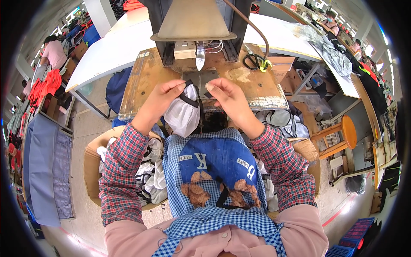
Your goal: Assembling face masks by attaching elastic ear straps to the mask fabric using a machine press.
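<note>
My left hand (170, 91) pinches the black-bound edge of a small white fabric piece (182, 118), which hangs down over the front of the worn wooden machine table (141, 83). Black trim runs along its top and side. Just to the right, my right hand (227, 95) has thumb and forefinger closed on a small black bit of trim (209, 90); whether it joins the white piece I cannot tell. Beyond both hands, a pointed metal tip (200, 58) sticks down from the machine (192, 21).
Black-handled scissors (254, 62) with a yellow tie lie at the table's right. A cardboard box (95, 171) of white, black-trimmed pieces stands by my left arm; grey and white pieces (282, 123) lie on the right. A wooden stool (347, 132) stands farther right. Other people work in the background.
</note>
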The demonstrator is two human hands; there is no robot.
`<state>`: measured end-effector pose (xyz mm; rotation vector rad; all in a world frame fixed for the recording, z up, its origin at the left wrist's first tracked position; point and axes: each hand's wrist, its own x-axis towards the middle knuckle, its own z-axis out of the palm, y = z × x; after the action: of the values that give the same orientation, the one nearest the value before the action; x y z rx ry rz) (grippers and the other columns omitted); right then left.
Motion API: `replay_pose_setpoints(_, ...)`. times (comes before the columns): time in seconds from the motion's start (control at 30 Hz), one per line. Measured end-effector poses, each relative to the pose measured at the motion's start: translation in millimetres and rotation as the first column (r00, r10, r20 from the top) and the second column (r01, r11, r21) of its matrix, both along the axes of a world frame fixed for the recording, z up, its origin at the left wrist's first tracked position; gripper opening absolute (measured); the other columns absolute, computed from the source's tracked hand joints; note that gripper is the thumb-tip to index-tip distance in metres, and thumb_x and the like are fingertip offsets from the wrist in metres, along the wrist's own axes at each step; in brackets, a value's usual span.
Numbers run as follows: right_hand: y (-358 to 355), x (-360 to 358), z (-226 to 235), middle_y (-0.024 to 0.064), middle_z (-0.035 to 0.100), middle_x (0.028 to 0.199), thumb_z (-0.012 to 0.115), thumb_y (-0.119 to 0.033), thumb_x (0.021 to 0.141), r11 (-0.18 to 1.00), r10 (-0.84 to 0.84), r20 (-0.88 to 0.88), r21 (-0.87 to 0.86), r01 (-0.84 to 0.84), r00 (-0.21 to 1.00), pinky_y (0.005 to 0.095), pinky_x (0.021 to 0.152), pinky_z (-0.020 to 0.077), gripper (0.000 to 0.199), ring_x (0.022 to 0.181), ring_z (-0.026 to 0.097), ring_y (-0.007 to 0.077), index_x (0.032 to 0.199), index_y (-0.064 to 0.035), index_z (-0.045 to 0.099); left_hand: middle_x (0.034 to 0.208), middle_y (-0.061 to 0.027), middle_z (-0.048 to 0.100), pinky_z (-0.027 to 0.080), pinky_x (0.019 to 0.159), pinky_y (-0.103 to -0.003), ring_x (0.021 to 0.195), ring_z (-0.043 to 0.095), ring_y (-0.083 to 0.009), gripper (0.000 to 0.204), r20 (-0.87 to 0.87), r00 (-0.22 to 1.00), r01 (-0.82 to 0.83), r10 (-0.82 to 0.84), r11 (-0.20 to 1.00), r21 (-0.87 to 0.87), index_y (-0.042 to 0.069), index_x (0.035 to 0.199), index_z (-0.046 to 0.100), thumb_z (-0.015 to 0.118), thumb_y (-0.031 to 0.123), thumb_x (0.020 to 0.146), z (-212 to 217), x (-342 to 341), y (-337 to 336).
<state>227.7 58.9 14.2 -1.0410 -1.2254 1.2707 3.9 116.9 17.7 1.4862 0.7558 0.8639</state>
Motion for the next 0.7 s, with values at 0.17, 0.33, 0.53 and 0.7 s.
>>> replay_pose_setpoints(0.17, -5.1, -3.1, -12.6, 0.0008, 0.066, 0.085, 0.069, -0.019, 0.089, 0.965, 0.005, 0.199, 0.256, -0.057, 0.98, 0.0235, 0.065, 0.0491, 0.024, 0.071, 0.058, 0.0058, 0.102, 0.0012, 0.065, 0.097, 0.0042, 0.064, 0.046, 0.078, -0.019, 0.086, 0.056, -0.003, 0.026, -0.023, 0.999, 0.049, -0.049, 0.999, -0.001, 0.0, 0.115, 0.064, 0.056, 0.019, 0.099, 4.0, 1.9, -13.9)
replay_pose_setpoints(0.33, -9.1, 1.8, -9.1, -0.002, 0.064, 0.08, 0.067, -0.016, 0.091, 0.983, 0.057, 0.146, 0.167, -0.081, 0.988, 0.0218, 0.062, 0.0467, 0.017, 0.068, 0.055, 0.004, 0.098, -0.0006, 0.067, 0.098, 0.0057, 0.063, 0.045, 0.079, -0.018, 0.087, 0.054, -0.0022, 0.028, -0.102, 0.992, 0.078, -0.069, 0.993, 0.088, -0.001, 0.115, 0.063, 0.057, 0.02, 0.099, 8.5, 5.0, -19.1)
replay_pose_setpoints(0.53, -5.9, 3.4, -6.8, -0.0034, 0.061, 0.076, 0.064, -0.019, 0.094, 0.991, 0.031, 0.072, 0.125, -0.04, 0.997, 0.0206, 0.061, 0.0461, 0.017, 0.068, 0.055, 0.0033, 0.096, -0.003, 0.066, 0.098, 0.0047, 0.063, 0.045, 0.08, -0.018, 0.089, 0.054, -0.0024, 0.028, -0.116, 0.99, 0.092, -0.084, 0.994, 0.066, -0.001, 0.115, 0.063, 0.057, 0.021, 0.099, 8.6, 4.8, -11.9)
replay_pose_setpoints(0.7, 6.6, 3.4, -6.4, -0.0026, 0.061, 0.077, 0.062, -0.023, 0.094, 0.986, -0.046, 0.096, 0.165, 0.03, 0.994, 0.0218, 0.062, 0.0485, 0.019, 0.069, 0.056, 0.004, 0.098, -0.0043, 0.065, 0.1, 0.0029, 0.063, 0.044, 0.083, -0.019, 0.092, 0.054, -0.004, 0.031, -0.18, 0.982, 0.073, -0.056, 0.993, 0.09, -0.002, 0.117, 0.062, 0.057, 0.022, 0.099, 15.7, 9.3, -4.5)
